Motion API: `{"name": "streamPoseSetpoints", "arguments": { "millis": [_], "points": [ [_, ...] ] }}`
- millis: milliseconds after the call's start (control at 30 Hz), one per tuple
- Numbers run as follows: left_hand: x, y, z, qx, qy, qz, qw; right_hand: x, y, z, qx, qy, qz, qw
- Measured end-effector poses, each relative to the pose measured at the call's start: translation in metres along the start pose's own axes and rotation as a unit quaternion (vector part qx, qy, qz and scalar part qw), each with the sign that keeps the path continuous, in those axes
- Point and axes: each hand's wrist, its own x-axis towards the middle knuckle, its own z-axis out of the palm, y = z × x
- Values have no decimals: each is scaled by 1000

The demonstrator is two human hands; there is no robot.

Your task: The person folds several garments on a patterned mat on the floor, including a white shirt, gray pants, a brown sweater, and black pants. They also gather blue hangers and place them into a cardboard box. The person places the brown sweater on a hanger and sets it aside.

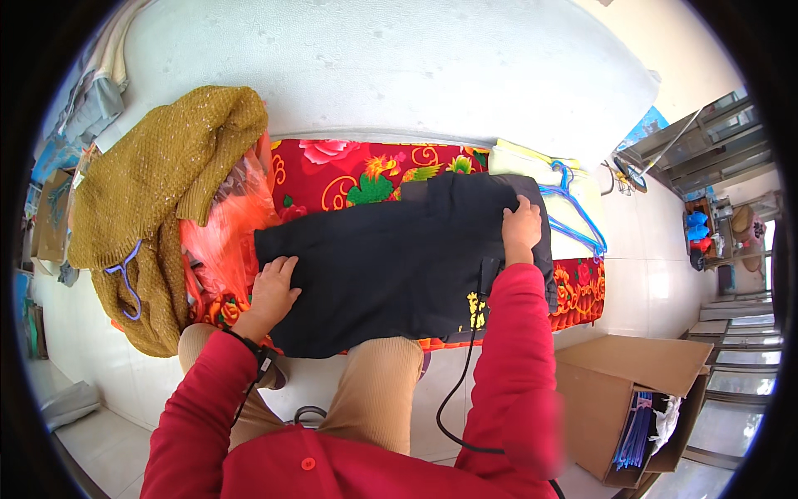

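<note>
A black garment point(368, 262) with yellow print near its lower right lies spread before me, over a red floral cloth point(349, 165). My left hand point(274, 292) lies on its left end, thumb apart from the fingers. On the upper right part rests my right hand point(522, 224), with its fingers somewhat spread. I see no fabric pinched in either hand. Darker folded fabric shows under the garment's right edge. Right of it, blue hangers point(570, 209) lie on a pale yellow folded cloth point(583, 243).
At left, a mustard knitted sweater point(156, 162) with a purple hanger point(126, 280) lies over a red plastic bag point(227, 237). A pale padded panel point(386, 68) stands behind. An open cardboard box point(592, 405) at lower right holds several hangers point(634, 433). A black cable point(444, 408) hangs near my right arm.
</note>
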Motion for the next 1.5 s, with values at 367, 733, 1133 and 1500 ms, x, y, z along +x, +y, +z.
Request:
{"name": "streamPoseSetpoints", "arguments": {
  "millis": [367,733,1133,1500],
  "points": [
    [7,-3,2,-41,-43,-54,997,3,-17,-4,-63,-27,-37,997],
    [17,8,1,-20,79,78,994,6,-5,-6,261,-98,-88,956],
    [-3,17,-21,53,71,107,990,-135,81,-192,414,-449,-28,791],
    [-159,3,-101,-140,-221,132,956,-251,145,-225,-21,-538,-128,833]
  ]
}}
